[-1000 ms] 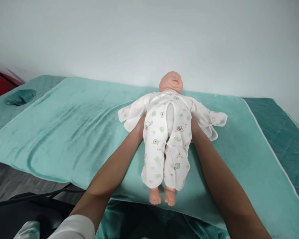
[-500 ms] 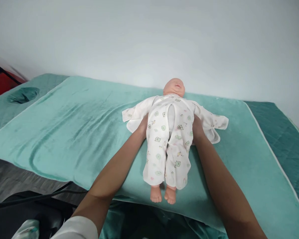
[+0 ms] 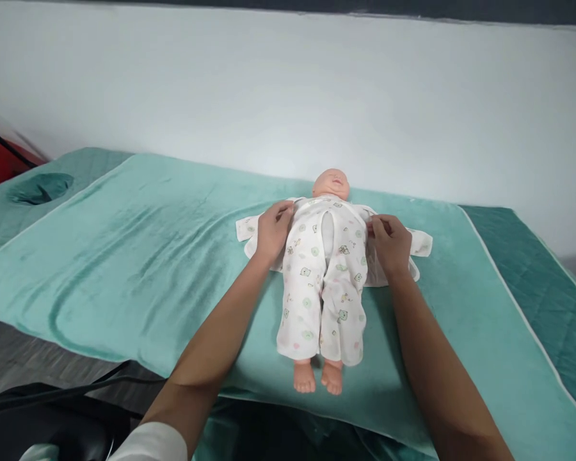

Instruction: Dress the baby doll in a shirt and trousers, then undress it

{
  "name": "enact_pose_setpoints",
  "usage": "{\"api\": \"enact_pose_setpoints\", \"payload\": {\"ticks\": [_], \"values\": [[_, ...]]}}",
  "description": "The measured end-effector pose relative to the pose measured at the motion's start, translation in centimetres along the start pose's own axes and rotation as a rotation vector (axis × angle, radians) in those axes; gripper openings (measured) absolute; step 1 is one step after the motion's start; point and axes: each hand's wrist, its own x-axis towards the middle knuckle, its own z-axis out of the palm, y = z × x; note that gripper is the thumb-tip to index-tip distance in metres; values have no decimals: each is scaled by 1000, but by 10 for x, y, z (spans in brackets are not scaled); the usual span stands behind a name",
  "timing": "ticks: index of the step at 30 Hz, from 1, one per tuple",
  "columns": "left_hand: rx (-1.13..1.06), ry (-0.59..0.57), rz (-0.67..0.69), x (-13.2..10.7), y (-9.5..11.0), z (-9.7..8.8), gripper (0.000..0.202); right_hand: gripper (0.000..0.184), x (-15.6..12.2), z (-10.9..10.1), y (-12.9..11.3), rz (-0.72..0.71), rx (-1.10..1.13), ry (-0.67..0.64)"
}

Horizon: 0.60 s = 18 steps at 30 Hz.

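Note:
A baby doll (image 3: 331, 184) lies on its back, head toward the wall, bare feet toward me. It wears white printed split-crotch trousers (image 3: 307, 275) reaching up its chest. A white baby jacket (image 3: 421, 243) shows at both sides, its sleeves spread outward. My left hand (image 3: 274, 232) is at the trousers' left edge, beside the doll's chest, fingers curled together. On the opposite side, my right hand (image 3: 392, 242) is closed in a pinch against the trousers' edge. Whatever cloth lies between the fingertips of either hand is hidden.
The padded bed has a turquoise cover (image 3: 125, 256) with wrinkles on the left. A face hole (image 3: 41, 188) is at its far left. Behind it rises a white wall (image 3: 269, 96). A black cable (image 3: 77, 386) and a dark seat-like object (image 3: 43, 419) are at lower left.
Both hands have come up from beside and partly under the doll to the upper edges of the trousers, their fingers now visible and curled. The camera view has shifted slightly.

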Motion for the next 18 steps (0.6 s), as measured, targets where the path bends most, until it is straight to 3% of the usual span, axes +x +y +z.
{"api": "enact_pose_setpoints", "payload": {"ticks": [3, 7, 13, 16, 18], "values": [[94, -47, 29, 30, 1, 14, 17, 16, 19, 17, -5, -76, -18, -46], [182, -231, -64, 55, -1, 24, 14, 18, 43, 35, -4, -97, -53, -224], [243, -510, -70, 57, 3, 8, 23, 27, 54, 22, 2, -96, -58, -547], [256, -588, -46, 59, 2, 6, 24, 27, 54, 19, 2, -114, -39, -600], [201, -583, -58, 61, -2, 10, 23, 27, 55, 23, 3, -112, -35, -576]]}}
